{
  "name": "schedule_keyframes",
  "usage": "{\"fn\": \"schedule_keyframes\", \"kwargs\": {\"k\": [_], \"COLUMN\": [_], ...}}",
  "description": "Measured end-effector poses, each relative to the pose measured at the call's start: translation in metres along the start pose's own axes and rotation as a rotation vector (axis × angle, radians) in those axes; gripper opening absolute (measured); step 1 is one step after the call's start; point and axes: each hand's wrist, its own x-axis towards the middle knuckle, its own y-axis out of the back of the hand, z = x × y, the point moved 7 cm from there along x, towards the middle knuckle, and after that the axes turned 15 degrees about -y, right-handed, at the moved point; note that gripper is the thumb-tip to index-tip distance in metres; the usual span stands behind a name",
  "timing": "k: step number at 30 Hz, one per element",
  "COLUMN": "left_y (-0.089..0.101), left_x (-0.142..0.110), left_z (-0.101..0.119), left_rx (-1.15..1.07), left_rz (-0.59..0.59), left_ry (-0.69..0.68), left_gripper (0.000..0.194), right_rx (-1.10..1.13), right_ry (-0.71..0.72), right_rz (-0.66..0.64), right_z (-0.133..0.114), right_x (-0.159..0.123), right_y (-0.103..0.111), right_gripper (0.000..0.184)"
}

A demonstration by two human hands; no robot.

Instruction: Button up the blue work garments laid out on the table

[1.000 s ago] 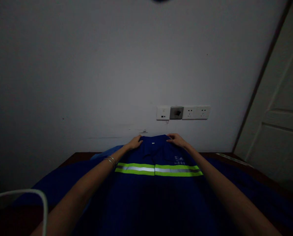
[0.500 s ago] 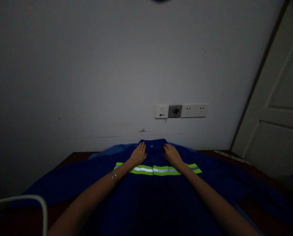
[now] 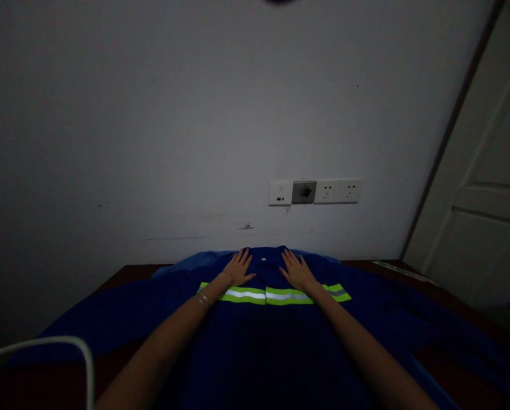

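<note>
A dark blue work jacket [image 3: 255, 336] lies spread out with its collar toward the wall and its sleeves stretched to both sides. Across its chest runs a yellow-green band with a silver reflective stripe [image 3: 286, 295]. My left hand [image 3: 237, 270] rests flat on the jacket to the left of the collar, fingers spread. To the right of the collar, my right hand [image 3: 296, 272] also lies flat with spread fingers. A small pale label [image 3: 264, 259] shows at the neck between the hands. Lighter blue cloth [image 3: 195, 262] shows behind the left shoulder.
The jacket lies on a dark reddish-brown table [image 3: 129, 272] against a pale wall [image 3: 195, 125]. Wall sockets [image 3: 337, 191] sit above the collar. A white cable [image 3: 66, 340] loops at the lower left. On the right stands a panelled door [image 3: 485, 216].
Both hands have let go of the collar edges and opened, their fingers now spread flat on the cloth. The collar, which stood up, now lies flatter.
</note>
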Motion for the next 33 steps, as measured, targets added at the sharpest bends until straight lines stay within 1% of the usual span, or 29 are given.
{"fn": "schedule_keyframes", "kwargs": {"k": [3,7,11,14,17,20,22,24,26,30,33], "left_y": [0.004,0.017,0.026,0.029,0.033,0.038,0.040,0.040,0.038,0.027,0.022], "left_x": [-0.001,-0.008,-0.023,-0.035,-0.040,-0.033,-0.024,-0.018,-0.016,-0.028,-0.037], "left_z": [0.002,0.012,0.028,0.045,0.064,0.077,0.081,0.082,0.082,0.083,0.083], "left_rx": [-0.019,-0.054,-0.134,-0.202,-0.246,-0.260,-0.263,-0.268,-0.282,-0.328,-0.348], "left_rz": [0.006,0.018,-0.037,-0.100,-0.120,-0.096,-0.078,-0.073,-0.100,-0.204,-0.229], "left_ry": [-0.005,-0.050,-0.080,-0.132,-0.206,-0.236,-0.227,-0.211,-0.211,-0.239,-0.233], "left_gripper": [0.072,0.065,0.064,0.064,0.061,0.060,0.061,0.061,0.059,0.057,0.061], "right_rx": [0.019,0.064,0.112,0.145,0.171,0.184,0.190,0.194,0.192,0.183,0.190], "right_ry": [-0.002,0.023,0.075,0.110,0.173,0.181,0.171,0.171,0.176,0.171,0.153], "right_rz": [-0.001,0.019,-0.007,-0.072,-0.136,-0.173,-0.188,-0.200,-0.228,-0.305,-0.323], "right_z": [0.000,0.001,-0.004,-0.016,-0.036,-0.050,-0.054,-0.056,-0.055,-0.051,-0.048], "right_x": [-0.002,-0.010,-0.028,-0.047,-0.068,-0.083,-0.089,-0.093,-0.097,-0.102,-0.103], "right_y": [0.004,0.015,0.028,0.034,0.038,0.042,0.044,0.046,0.044,0.033,0.029], "right_gripper": [0.066,0.067,0.068,0.068,0.066,0.064,0.064,0.063,0.063,0.064,0.065]}}
